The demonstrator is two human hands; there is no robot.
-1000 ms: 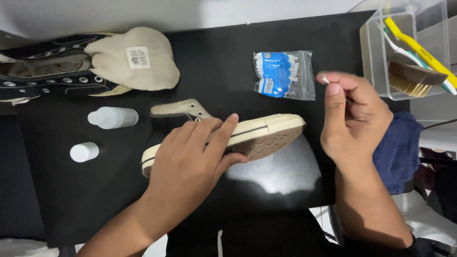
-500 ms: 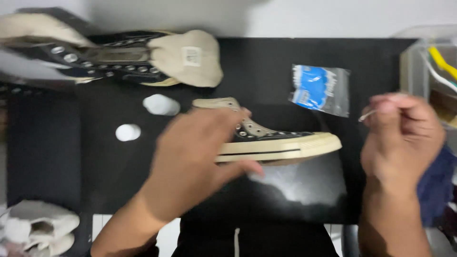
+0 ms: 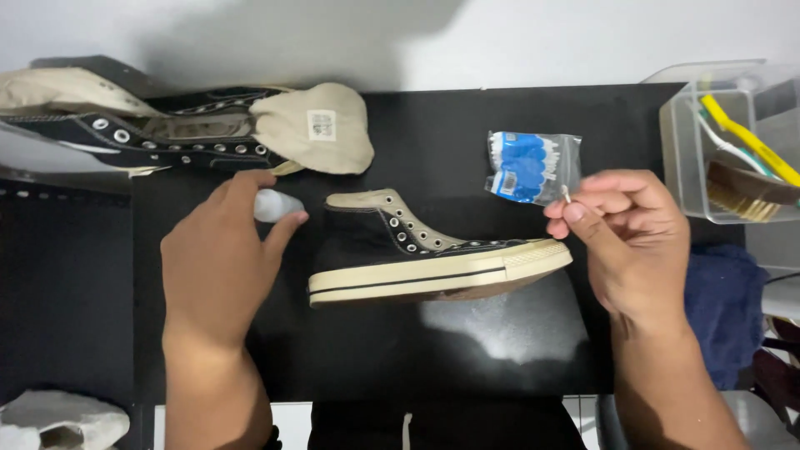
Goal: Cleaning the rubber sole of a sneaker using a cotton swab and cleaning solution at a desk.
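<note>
A black high-top sneaker (image 3: pixel 375 242) with a cream sole stands on the black mat (image 3: pixel 467 350), toe to the right. No hand touches it. My left hand (image 3: pixel 218 254) is to its left, forefinger and thumb curled around a small white bottle (image 3: pixel 279 206) that lies on the mat; the hand hides most of the bottle. My right hand (image 3: pixel 629 237) hovers by the sneaker's toe and pinches a thin cotton swab (image 3: pixel 567 197), whose white tip sticks up above my thumb.
A second black sneaker (image 3: pixel 192 133) with its tongue pulled out lies at the back left. A bag of cotton swabs (image 3: pixel 529 167) sits behind the toe. A clear box (image 3: pixel 679 167) of brushes and a blue cloth (image 3: pixel 725 304) are on the right, a white shoe (image 3: pixel 50 417) at the bottom left.
My left hand let go of the sneaker, which went from lying sole-up to standing on its sole, and moved left onto the white bottle. My right hand came lower with the swab.
</note>
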